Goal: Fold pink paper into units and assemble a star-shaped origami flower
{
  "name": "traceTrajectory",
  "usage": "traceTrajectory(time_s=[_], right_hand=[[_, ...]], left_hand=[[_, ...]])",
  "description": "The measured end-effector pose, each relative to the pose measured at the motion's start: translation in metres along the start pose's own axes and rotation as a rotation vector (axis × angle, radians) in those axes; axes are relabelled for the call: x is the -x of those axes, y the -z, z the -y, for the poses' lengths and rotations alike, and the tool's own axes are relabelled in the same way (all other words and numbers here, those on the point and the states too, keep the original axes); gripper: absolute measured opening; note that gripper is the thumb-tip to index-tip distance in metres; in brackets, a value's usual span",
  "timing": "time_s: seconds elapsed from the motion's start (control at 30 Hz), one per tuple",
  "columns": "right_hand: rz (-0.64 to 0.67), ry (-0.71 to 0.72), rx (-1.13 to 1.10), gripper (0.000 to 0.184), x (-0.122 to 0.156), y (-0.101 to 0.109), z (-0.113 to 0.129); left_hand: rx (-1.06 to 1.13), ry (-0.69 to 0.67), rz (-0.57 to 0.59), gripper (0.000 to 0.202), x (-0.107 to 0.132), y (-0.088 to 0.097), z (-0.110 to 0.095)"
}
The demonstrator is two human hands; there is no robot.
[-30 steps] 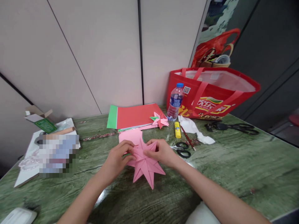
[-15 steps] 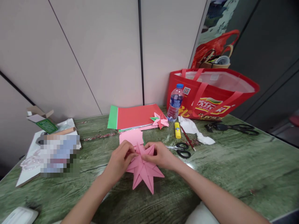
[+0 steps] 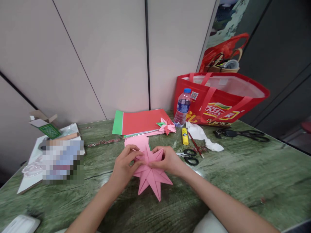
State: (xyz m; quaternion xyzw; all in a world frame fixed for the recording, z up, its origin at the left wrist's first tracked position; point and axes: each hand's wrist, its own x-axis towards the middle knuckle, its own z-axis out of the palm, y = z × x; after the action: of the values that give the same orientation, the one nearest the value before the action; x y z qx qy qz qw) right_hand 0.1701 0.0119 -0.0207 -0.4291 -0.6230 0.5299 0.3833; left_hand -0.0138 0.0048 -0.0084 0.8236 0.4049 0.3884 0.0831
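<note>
Your left hand (image 3: 123, 163) is spreading its thumb and index a bit wider than half a second ago, when they were bunched tighter near the center. Pink paper star (image 3: 152, 176) is otherwise staying put, in front of you, between both hands; can't tell if its lower tips are touching the green table (image 3: 243, 181).

Grip: your left is holding the star along its left-side points, thumb and fingers on the paper; can't tell how firmly. Your right hand (image 3: 171, 160) is pinching it near the center, thumb on the front face, other fingers hiding behind an upper-right point.

Around it: pink sheet (image 3: 136, 141) is lying just behind the star. Red sheet (image 3: 145, 121) is lying farther back, with a small multicolored star (image 3: 167, 126) sitting over its right end. Black-handled scissors (image 3: 190, 157) are lying just right of your right hand; yellow glue stick (image 3: 185, 136) and dark red pencil (image 3: 195, 144) are lying beyond them. Water bottle (image 3: 182, 108) is standing upright in front of the red bag (image 3: 216, 97).
</note>
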Motion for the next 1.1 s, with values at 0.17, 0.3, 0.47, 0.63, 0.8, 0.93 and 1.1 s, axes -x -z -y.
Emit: traceTrajectory(time_s=[0.17, 0.3, 0.47, 0.63, 0.8, 0.93, 1.1], right_hand=[[-0.007, -0.005, -0.015, 0.027, 0.0001, 0.0002, 0.0015], [-0.002, -0.002, -0.003, 0.026, 0.0001, -0.0005, 0.0009], [0.004, -0.002, 0.025, 0.026, -0.0003, -0.0008, -0.0031], [-0.037, 0.043, 0.163, 0.027, 0.0002, -0.0028, -0.0042], [-0.085, 0.111, 0.286, 0.025, 0.0016, -0.005, -0.0024], [-0.106, 0.112, 0.302, 0.024, 0.001, -0.0036, -0.0036], [-0.102, 0.077, 0.281, 0.025, -0.0011, -0.0017, -0.005]], left_hand=[[0.011, 0.087, 0.08, 0.014, 0.0012, 0.0013, 0.0028], [0.07, 0.13, 0.116, 0.013, 0.0012, 0.0024, 0.0031], [0.108, 0.177, 0.133, 0.014, -0.0006, 0.0025, 0.0024], [0.089, 0.25, 0.157, 0.008, -0.0004, 0.0004, -0.0001], [0.086, 0.276, 0.14, 0.007, -0.0001, -0.0005, -0.0048], [0.076, 0.249, 0.133, 0.006, -0.0002, 0.001, -0.0044], [0.112, 0.221, 0.177, 0.007, -0.0013, 0.0033, -0.0024]])
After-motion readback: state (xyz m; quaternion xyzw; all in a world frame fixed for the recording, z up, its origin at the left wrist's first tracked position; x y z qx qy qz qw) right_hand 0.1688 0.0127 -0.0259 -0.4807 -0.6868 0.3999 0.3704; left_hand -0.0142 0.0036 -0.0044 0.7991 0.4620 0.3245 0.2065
